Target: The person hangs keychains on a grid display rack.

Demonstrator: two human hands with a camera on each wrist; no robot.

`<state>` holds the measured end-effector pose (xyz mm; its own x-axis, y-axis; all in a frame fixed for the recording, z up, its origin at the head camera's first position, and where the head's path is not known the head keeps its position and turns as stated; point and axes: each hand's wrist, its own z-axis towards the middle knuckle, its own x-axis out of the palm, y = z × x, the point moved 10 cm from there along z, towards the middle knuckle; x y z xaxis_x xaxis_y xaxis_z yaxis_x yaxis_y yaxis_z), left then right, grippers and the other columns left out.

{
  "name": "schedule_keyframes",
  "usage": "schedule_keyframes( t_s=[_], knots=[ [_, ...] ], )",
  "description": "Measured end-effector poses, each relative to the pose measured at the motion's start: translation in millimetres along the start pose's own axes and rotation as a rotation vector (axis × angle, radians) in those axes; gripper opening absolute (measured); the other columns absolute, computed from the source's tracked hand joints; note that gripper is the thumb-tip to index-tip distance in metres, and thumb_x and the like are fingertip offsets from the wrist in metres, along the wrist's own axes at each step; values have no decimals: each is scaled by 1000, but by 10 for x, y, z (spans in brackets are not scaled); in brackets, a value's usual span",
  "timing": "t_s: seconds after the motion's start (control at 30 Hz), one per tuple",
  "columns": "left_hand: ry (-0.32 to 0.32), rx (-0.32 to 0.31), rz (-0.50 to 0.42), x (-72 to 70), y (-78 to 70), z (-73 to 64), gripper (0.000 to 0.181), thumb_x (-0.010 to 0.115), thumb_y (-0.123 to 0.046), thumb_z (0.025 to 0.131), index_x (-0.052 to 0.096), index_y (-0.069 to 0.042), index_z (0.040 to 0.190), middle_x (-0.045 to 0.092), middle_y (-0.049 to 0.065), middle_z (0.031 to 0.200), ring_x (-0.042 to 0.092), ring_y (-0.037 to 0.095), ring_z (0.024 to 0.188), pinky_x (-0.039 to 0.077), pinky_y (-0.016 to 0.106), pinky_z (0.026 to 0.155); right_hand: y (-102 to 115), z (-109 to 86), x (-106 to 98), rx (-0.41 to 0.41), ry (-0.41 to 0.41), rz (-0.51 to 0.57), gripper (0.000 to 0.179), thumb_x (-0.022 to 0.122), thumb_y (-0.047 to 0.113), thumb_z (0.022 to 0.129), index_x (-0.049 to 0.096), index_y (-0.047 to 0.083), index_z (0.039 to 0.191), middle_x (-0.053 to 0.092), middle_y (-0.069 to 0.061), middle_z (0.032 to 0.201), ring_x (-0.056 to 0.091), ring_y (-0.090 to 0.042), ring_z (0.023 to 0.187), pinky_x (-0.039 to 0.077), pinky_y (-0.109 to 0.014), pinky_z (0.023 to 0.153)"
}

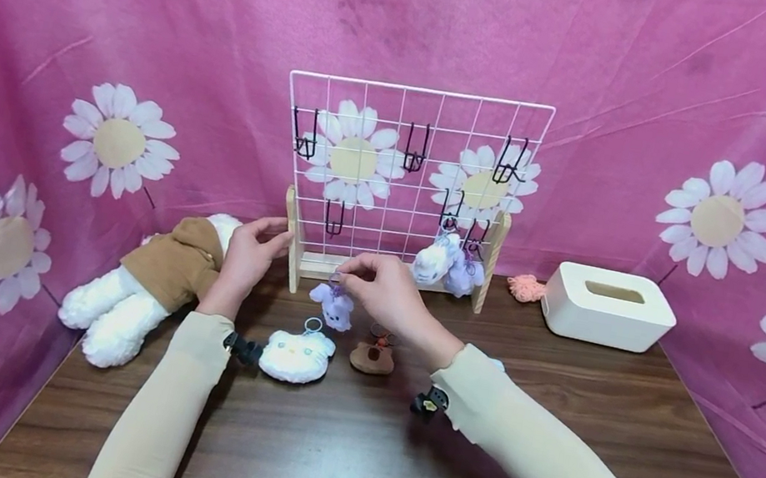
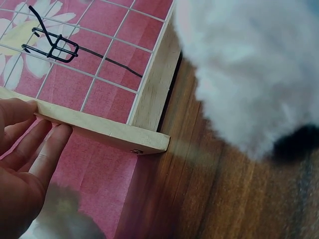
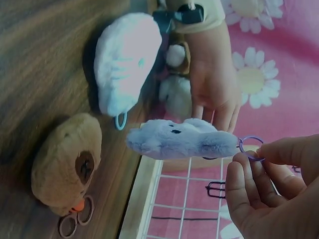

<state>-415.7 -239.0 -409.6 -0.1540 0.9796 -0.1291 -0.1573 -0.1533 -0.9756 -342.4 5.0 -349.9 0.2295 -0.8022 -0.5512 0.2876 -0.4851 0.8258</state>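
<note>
My right hand (image 1: 386, 288) pinches the purple ring (image 3: 252, 148) of a lilac plush keychain (image 1: 332, 307), which hangs in front of the white wire grid rack (image 1: 424, 87). My left hand (image 1: 254, 255) holds the rack's left wooden post (image 2: 104, 127) between thumb and fingers. On the table below lie a white cat-face plush keychain (image 1: 295, 357) with a light blue ring and a brown plush keychain (image 1: 372, 359) with two rings. From black hooks at the rack's lower right hang a white plush keychain (image 1: 435, 260) and another lilac one (image 1: 464, 276).
Several black hooks, one at upper left (image 1: 303, 143), sit on the grid without keychains. A white plush toy in a brown hoodie (image 1: 166, 262) lies at the left. At the right stand a white tissue box (image 1: 606, 314) and a small pink fuzzy item (image 1: 525, 288).
</note>
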Motion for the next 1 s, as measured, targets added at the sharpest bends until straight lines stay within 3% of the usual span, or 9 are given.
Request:
schedule_keyframes(
  t_s=[0.27, 0.6, 0.8, 1.0],
  knots=[
    [0, -4, -21, 2, 34, -7, 38, 69, -7, 111, 67, 10, 145, 68, 36, 144, 72, -3, 96, 68, 13, 89, -32, 172, -11, -15, -35, -68, 15, 75, 17, 107, 87, 14, 115, 85, -6, 119, 68, -13, 90, 56, -21, 72],
    [-1, 2, 2, 14, 17, 13, 39, 70, -9, 111, 68, 8, 146, 70, 34, 142, 75, 3, 97, 70, 20, 93, -28, 343, -28, -44, -91, -38, 11, 77, 18, 107, 85, 13, 112, 85, -5, 110, 67, -15, 89, 54, -22, 69],
    [3, -5, -16, 23, 13, 21, 38, 70, -8, 111, 68, 8, 145, 70, 35, 143, 74, 1, 97, 70, 28, 100, -25, 412, -56, -53, -125, -39, 12, 77, 18, 107, 85, 12, 113, 85, -5, 113, 71, -18, 96, 56, -24, 77],
    [-1, -6, -5, -3, 18, 16, 39, 71, -10, 111, 69, 8, 145, 70, 35, 143, 73, -2, 95, 70, 25, 98, -21, 487, -59, -37, -141, -26, 11, 77, 19, 107, 85, 14, 113, 85, -4, 116, 70, -18, 97, 56, -24, 77]
  ],
)
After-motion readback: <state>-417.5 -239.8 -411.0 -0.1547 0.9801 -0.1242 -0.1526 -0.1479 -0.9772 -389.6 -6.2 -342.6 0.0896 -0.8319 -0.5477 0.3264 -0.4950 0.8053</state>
